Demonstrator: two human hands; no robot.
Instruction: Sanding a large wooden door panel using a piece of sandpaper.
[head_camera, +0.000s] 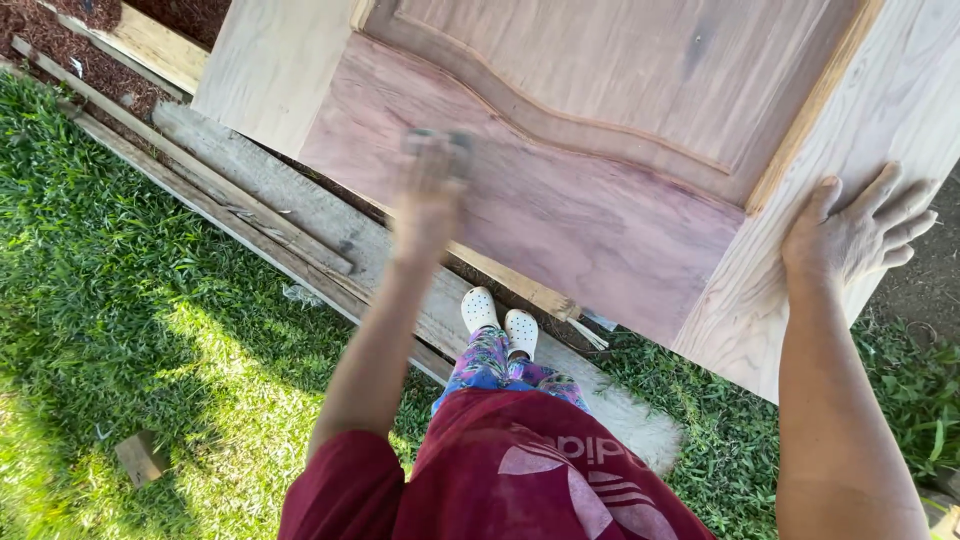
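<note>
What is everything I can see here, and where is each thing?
Wooden door: one, pale pinkish wood, upper middle, tilted.
Sanding block: one, grey, blurred, on the door panel.
Planks: several, weathered grey-brown, on the ground at left.
Grass: green, left and bottom.
Wood block: one, brown, lower left on the grass.
Shoes: two, white, centre.
Left hand: on the sanding block.
Right hand: flat on the door's frame.

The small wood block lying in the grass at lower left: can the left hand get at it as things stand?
Probably not without moving. The left hand is up against the reddish door panel, blurred, holding what looks like a small pad. The wood block lies down on the grass, well below and to the side; nothing blocks it, but it would mean bending down.
</note>
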